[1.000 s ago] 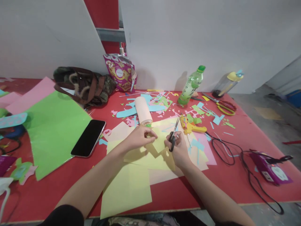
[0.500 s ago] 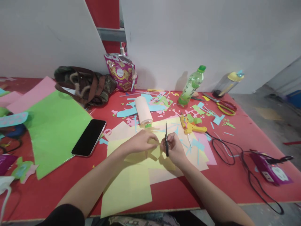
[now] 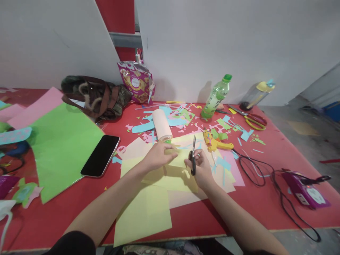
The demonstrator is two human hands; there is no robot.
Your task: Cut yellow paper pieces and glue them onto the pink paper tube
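The right hand [image 3: 202, 170] is clamping around the handles of a pair of black-handled scissors [image 3: 193, 161], and the blades are pointing up and away from the person. The left hand [image 3: 159, 156] is hovering opposite, its thumb and fingers curling toward each other; whether they are pinching a piece of paper, I cannot tell. The two hands are staying apart over overlapping yellow paper sheets [image 3: 148, 216], which are lying at the near middle of the red counter [image 3: 287, 148].

Just beyond the left hand, a pink-wrapped bottle [image 3: 162, 124] is lying on its side, its green cap facing the person, with light blue paper strips [image 3: 140, 127] spreading out on both sides. A yellow glue gun [image 3: 216, 144] is resting beyond the right hand, its black cord trailing toward a purple box [image 3: 305, 191]. To the left, a smartphone [image 3: 100, 156] is lying partly on a green sheet [image 3: 61, 141]. Farther back, a snack bag [image 3: 136, 83] and a green-capped drink bottle [image 3: 216, 97] are standing near the wall.
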